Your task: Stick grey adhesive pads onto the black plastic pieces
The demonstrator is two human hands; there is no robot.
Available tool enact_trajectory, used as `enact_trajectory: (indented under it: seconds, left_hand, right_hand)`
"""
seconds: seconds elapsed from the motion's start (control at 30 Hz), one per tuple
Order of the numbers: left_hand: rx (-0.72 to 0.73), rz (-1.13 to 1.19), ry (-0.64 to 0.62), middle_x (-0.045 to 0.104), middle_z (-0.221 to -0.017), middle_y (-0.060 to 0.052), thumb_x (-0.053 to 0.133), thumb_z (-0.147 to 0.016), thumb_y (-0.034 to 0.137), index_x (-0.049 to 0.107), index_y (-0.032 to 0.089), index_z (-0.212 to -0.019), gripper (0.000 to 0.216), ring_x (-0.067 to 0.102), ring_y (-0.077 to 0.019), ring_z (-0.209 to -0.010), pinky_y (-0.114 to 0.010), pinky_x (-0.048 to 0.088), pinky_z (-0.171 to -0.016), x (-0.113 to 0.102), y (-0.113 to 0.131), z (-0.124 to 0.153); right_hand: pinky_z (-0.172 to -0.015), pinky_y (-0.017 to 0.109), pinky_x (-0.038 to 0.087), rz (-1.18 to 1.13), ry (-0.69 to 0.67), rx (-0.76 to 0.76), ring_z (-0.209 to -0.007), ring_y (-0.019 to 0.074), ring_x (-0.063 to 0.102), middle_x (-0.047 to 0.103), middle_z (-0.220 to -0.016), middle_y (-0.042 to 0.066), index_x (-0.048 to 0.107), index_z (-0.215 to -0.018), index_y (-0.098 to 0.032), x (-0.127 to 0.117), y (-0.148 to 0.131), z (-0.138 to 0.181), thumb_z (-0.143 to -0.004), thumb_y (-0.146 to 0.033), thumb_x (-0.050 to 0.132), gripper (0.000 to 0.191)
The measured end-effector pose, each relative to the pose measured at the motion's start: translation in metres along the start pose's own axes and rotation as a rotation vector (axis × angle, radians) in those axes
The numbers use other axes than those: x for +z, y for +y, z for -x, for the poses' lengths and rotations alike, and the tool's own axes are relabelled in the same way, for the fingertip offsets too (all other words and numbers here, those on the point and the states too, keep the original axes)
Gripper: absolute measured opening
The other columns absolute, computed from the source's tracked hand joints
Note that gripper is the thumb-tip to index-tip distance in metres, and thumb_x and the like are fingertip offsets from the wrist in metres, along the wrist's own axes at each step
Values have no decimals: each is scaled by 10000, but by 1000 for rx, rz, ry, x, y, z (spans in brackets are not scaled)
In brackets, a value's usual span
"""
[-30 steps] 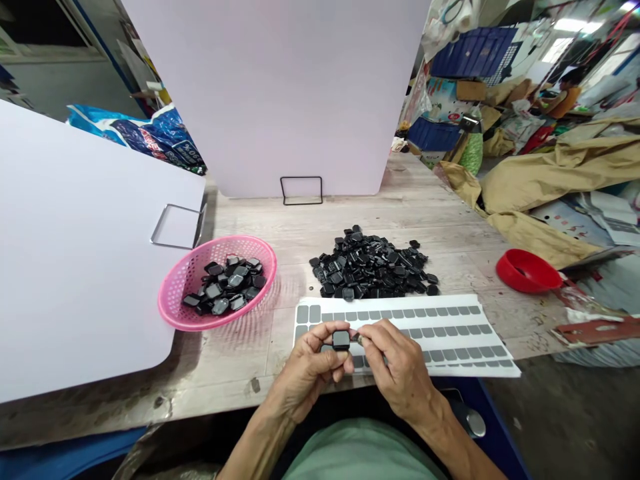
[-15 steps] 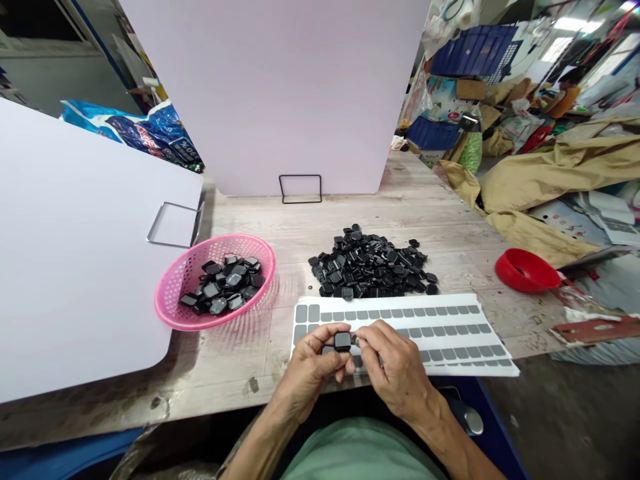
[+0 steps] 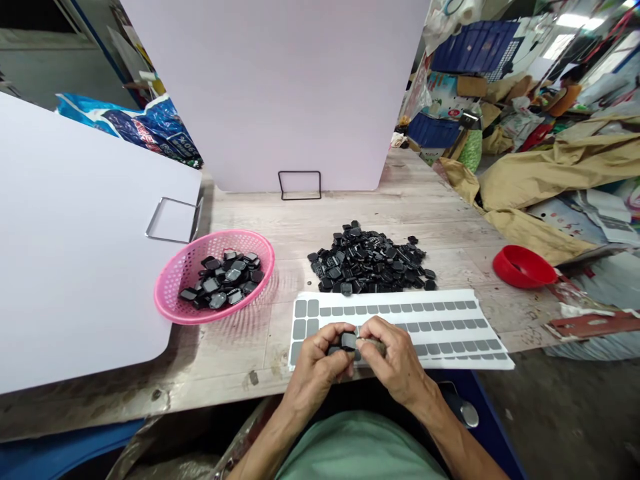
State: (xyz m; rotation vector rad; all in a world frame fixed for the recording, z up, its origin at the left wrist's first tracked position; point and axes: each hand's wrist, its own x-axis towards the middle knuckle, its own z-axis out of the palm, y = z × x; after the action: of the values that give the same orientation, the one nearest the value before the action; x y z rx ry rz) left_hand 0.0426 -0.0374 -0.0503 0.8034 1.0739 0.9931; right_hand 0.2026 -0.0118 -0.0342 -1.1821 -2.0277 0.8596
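Observation:
My left hand (image 3: 320,357) pinches a small black rounded-square piece (image 3: 349,341) with a grey face, held above the sheets. My right hand (image 3: 395,360) is closed, its fingertips at the piece's right edge. A small dull grey-brown thing (image 3: 379,347) shows between its fingers; its kind is unclear. Beneath both hands lie white sheets (image 3: 400,317) bearing rows of grey rounded-square stickers. Just beyond them is a loose heap of similar black pieces (image 3: 370,260). To the left, a pink perforated basket (image 3: 167,293) holds several black pieces with grey faces.
A large pale panel (image 3: 285,93) stands at the back, a black wire handle (image 3: 300,185) at its foot. Another white panel (image 3: 85,247) leans at the left. A red bowl (image 3: 523,267) sits at the table's right edge. Beyond are tan cloth (image 3: 555,173) and a distant person.
The black piece has shifted slightly right and tilted in my left hand. My right fingers have closed in at its edge, and the grey-brown thing shows more. The view has shifted a little.

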Motion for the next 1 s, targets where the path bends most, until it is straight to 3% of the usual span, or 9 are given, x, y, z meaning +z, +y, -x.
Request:
enact_trajectory:
  seconds: [0.13,0.37,1.0]
  left_hand:
    - [-22,36,53,588,-562,25,564,-701,117,559,146,-1046,346,456,-70,-456,-176,337,-458,-2,1,-2]
    - [-139,287,-53,591,-574,6,618,-676,100,558,127,-1030,360,502,-72,-484,-162,340,-463,-1,7,-1]
    - [-151,291,-85,599,-551,3,598,-699,82,549,134,-1081,389,493,-71,-481,-163,356,-481,-3,3,-5]
  right_hand:
    - [-605,244,336,-61,34,3,-635,112,469,479,-687,-37,465,-737,-199,-9,-4,3,-878,-208,443,143]
    - [-697,264,361,120,15,11,-773,141,521,546,-813,-3,528,-851,-203,-5,-2,3,-931,-220,411,142]
    - [-698,278,397,304,11,-90,-782,169,535,568,-836,38,573,-911,-178,6,1,3,-921,-187,391,182]
